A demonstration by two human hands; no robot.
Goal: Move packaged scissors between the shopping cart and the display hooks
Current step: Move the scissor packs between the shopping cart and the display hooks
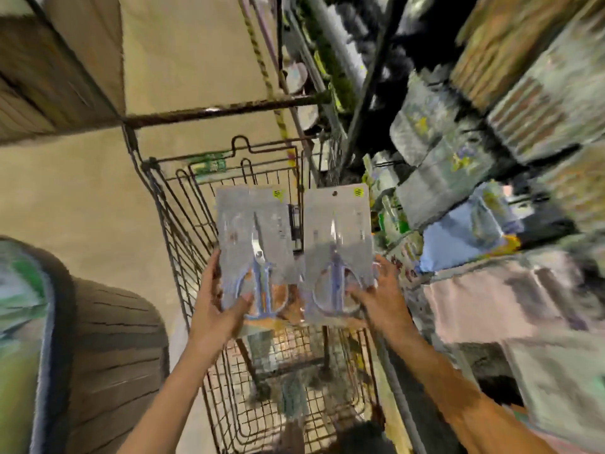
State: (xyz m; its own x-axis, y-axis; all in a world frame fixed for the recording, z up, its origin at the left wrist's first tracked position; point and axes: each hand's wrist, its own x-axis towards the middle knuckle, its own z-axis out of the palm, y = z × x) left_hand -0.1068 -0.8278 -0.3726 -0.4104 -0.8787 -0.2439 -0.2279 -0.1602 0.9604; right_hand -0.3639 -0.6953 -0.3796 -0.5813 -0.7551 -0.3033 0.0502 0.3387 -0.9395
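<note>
Two scissors packs, side by side over the shopping cart (pixel 170 204): left pack (pixel 253 244) pinched at its lower edge by the left hand (pixel 219 299), right pack (pixel 337 247) likewise by the right hand (pixel 376 296). Held low, probably to keep the hang hole free (visible on right pack only). Display shelving (pixel 458 178) just right, blurred.

The shelf goods (pixel 491 178) on the right are smeared beyond reading. Print on both scissors packs (pixel 337 244) is illegible. Both forearms run off the bottom edge.
</note>
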